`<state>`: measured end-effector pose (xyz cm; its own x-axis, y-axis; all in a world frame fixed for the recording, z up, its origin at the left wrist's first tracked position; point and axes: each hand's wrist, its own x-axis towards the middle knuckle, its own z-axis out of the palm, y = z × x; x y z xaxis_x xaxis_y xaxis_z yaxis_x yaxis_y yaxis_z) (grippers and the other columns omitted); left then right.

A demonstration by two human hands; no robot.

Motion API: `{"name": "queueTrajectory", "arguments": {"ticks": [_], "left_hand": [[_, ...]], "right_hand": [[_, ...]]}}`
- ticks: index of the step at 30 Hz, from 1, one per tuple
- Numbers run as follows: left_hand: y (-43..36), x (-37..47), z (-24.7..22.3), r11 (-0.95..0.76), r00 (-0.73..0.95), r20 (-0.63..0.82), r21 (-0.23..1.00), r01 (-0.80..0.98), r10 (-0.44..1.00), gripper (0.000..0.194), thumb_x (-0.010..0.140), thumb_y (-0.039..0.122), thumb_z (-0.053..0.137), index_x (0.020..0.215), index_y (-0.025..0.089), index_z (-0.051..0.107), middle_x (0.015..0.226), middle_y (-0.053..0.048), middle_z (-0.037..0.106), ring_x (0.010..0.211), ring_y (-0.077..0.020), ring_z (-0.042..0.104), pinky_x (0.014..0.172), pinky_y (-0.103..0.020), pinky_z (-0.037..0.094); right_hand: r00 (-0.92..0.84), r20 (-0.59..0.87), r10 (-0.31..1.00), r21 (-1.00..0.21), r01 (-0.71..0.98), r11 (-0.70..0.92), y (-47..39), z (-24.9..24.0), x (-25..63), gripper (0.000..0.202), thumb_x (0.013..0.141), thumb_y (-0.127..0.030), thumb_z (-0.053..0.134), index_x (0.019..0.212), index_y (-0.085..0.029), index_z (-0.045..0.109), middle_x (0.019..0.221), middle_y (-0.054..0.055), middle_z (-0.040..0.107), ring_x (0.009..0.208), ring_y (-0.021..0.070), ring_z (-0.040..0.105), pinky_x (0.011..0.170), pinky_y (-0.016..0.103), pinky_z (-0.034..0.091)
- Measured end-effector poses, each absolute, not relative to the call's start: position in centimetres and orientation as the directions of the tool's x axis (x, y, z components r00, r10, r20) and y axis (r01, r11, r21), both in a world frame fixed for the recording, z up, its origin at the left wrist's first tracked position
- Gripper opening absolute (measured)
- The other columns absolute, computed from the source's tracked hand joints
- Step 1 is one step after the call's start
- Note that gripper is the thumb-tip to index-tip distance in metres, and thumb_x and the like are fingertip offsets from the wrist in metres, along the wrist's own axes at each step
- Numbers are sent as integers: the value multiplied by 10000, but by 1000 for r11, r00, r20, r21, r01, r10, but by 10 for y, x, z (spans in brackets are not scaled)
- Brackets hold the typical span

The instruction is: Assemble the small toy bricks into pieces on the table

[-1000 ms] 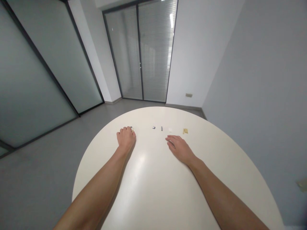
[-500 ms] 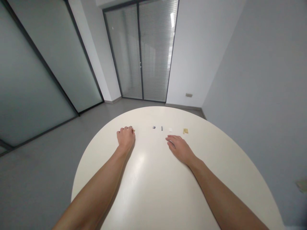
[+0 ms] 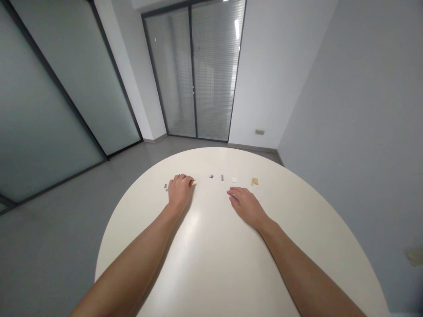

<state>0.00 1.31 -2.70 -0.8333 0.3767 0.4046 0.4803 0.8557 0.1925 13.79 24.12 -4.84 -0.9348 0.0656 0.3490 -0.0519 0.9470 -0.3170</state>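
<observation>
My left hand [image 3: 180, 190] is over the left part of the round white table [image 3: 211, 273], its fingers curled and drawn together in a pinch. Whatever lies between its fingertips is too small to make out. Just left of that hand is a small grey piece [image 3: 165, 186], partly beside the knuckles. My right hand [image 3: 247, 204] rests on the tabletop with fingers stretched and slightly apart, holding nothing. Beyond it lie a small white piece [image 3: 234, 180] and some yellowish pieces [image 3: 255, 181].
Between the hands, farther back, lie a small shiny dark piece [image 3: 211, 176] and a thin grey strip [image 3: 222, 178]. The table's rounded far edge is close behind this row. A glass door with blinds [image 3: 211, 88] and pale walls surround the table.
My left hand has moved a little to the right, uncovering the small grey piece on its left. My right hand has stayed about where it was.
</observation>
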Motion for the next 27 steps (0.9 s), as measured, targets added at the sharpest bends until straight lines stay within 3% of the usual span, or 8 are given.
{"name": "queueTrajectory", "arguments": {"ticks": [5,8,13,20,27], "left_hand": [[38,27,-28,707,-708,416,189,681,570,194,944,210,549,1008,232,731,1038,-62,720,999,-238,619,864,-362,466],[50,42,-28,651,-656,402,173,739,639,180,933,184,561,1001,244,716,1013,-42,716,957,-221,638,809,-335,483],[61,55,-30,584,-616,400,213,783,679,247,938,180,566,1163,250,639,1051,-26,719,966,-185,658,799,-292,501],[60,53,-38,465,-519,480,237,853,707,160,965,231,557,1105,246,634,1044,-15,712,945,-158,662,765,-260,503],[56,54,-33,508,-588,484,301,807,648,166,955,206,551,1079,248,654,1053,-15,711,986,-174,647,776,-266,495]], "right_hand": [[-914,397,89,-330,-52,942,235,-45,139,259,946,-191,507,1097,-195,717,1197,77,715,1140,231,612,1016,390,459],[-906,408,115,-351,-40,936,229,-43,140,242,930,-232,567,1129,-202,702,1160,74,730,1102,253,627,982,413,473],[-892,444,85,-380,-101,920,222,-38,139,227,908,-256,635,1124,-216,693,1102,58,747,1048,245,645,954,418,473],[-876,477,70,-361,-122,925,228,-38,137,114,922,-253,634,996,-249,721,957,29,762,948,233,651,878,407,470],[-868,486,106,-392,-109,913,232,-38,138,111,928,-260,632,1005,-237,710,974,33,758,958,243,638,877,410,473]]}}
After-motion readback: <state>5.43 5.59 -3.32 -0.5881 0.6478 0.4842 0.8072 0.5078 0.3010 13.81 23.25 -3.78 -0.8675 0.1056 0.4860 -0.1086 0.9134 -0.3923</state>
